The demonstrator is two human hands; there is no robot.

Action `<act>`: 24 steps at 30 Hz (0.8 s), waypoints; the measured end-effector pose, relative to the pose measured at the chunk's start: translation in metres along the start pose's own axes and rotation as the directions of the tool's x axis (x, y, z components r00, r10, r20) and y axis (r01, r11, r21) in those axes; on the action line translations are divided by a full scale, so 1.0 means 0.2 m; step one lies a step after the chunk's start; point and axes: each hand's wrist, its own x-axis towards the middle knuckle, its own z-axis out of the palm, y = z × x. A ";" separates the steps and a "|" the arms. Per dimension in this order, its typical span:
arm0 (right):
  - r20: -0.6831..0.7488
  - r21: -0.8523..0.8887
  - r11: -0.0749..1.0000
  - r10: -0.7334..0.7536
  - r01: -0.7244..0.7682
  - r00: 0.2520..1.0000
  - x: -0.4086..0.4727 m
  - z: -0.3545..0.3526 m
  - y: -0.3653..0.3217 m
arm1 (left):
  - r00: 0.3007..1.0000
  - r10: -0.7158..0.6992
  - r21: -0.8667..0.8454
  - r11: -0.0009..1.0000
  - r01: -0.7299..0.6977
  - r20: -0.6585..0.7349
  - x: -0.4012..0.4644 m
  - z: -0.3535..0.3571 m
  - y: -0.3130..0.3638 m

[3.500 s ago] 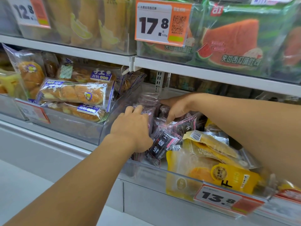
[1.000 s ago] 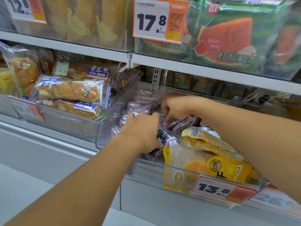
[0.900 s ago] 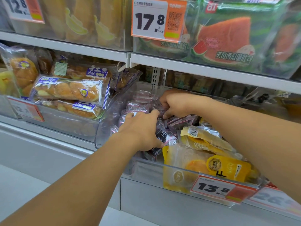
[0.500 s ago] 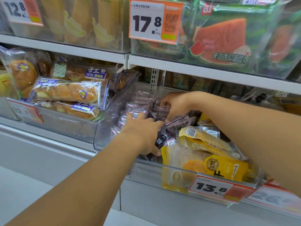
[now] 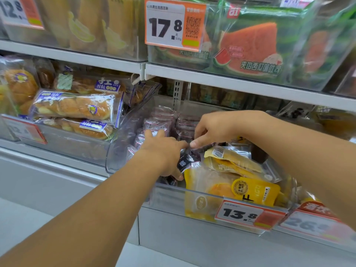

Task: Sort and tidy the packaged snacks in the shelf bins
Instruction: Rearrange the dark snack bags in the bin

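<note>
A clear plastic bin (image 5: 123, 149) on the lower shelf holds several dark purple snack packets (image 5: 157, 125) on its left and yellow snack packets (image 5: 231, 187) on its right. My left hand (image 5: 163, 153) reaches into the bin and grips a bunch of purple packets (image 5: 185, 163) near the front, thumb under them. My right hand (image 5: 213, 130) comes in from the right and pinches the top edge of a purple packet (image 5: 202, 148) between thumb and forefinger, right beside my left hand's fingertips. More purple packets stand in rows behind both hands.
A bin of long bread packs (image 5: 77, 108) sits to the left. The shelf above (image 5: 231, 83) carries watermelon toast bags (image 5: 250, 49) and banana-print packs (image 5: 82, 26). Price tags 17.8 (image 5: 173, 24) and 13.8 (image 5: 246, 214) hang on the bin fronts.
My right hand has moved forward and down from the back rows to meet my left hand. The left hand stays on the front purple packets.
</note>
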 end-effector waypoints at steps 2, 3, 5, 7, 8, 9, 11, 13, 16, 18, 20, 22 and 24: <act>0.090 -0.031 0.999 -0.009 0.012 0.996 -0.02 -0.03 -0.02 | 0.999 -0.011 0.031 0.999 0.010 0.050 0.01 -0.02 0.01; 0.111 -0.061 0.998 -0.011 0.018 0.994 -0.04 -0.04 -0.02 | 0.998 -0.017 0.038 0.999 0.015 0.064 0.02 -0.02 0.01; 0.081 -0.049 0.998 -0.030 0.034 0.996 -0.04 -0.05 -0.01 | 0.999 -0.016 0.037 0.999 0.014 0.052 0.02 -0.03 0.02; -0.039 0.021 0.999 -0.040 0.041 0.998 -0.03 -0.04 0.01 | 1.000 -0.014 0.016 1.000 0.014 0.003 0.03 -0.02 0.02; -0.113 0.019 0.999 -0.033 0.035 0.993 -0.02 -0.02 0.02 | 1.000 -0.016 0.004 1.000 0.016 -0.026 0.03 -0.02 0.02; -0.184 0.013 1.000 -0.018 0.021 0.983 -0.02 -0.01 0.03 | 0.999 -0.022 -0.010 1.000 0.022 -0.049 0.03 -0.01 0.02; -0.319 0.045 0.999 0.021 -0.007 0.948 -0.03 0.01 0.06 | 0.997 -0.031 -0.030 0.999 0.029 -0.068 0.02 -0.01 0.02; -0.449 0.107 0.994 0.060 -0.013 0.892 -0.06 0.03 0.08 | 0.997 -0.031 -0.036 0.999 0.028 -0.066 0.02 -0.01 0.02; -0.550 0.146 0.989 0.086 -0.006 0.830 -0.12 0.08 0.07 | 0.999 -0.026 -0.037 0.999 0.024 -0.041 0.02 -0.02 0.01; -0.595 0.172 0.985 0.109 -0.006 0.796 -0.15 0.12 0.07 | 0.999 -0.014 -0.078 0.997 0.011 -0.037 0.03 -0.02 0.01; -0.626 0.209 0.978 0.131 0.004 0.769 -0.16 0.15 0.08 | 0.997 -0.017 -0.162 0.987 0.006 -0.070 0.03 -0.02 -0.01; -0.621 0.263 0.965 0.166 0.003 0.766 -0.17 0.16 0.10 | 0.983 -0.047 -0.275 0.962 -0.004 -0.178 0.03 0.00 -0.02; -0.612 0.298 0.955 0.196 -0.007 0.766 -0.17 0.17 0.11 | 0.948 -0.131 -0.406 0.914 0.002 -0.289 0.03 0.01 -0.03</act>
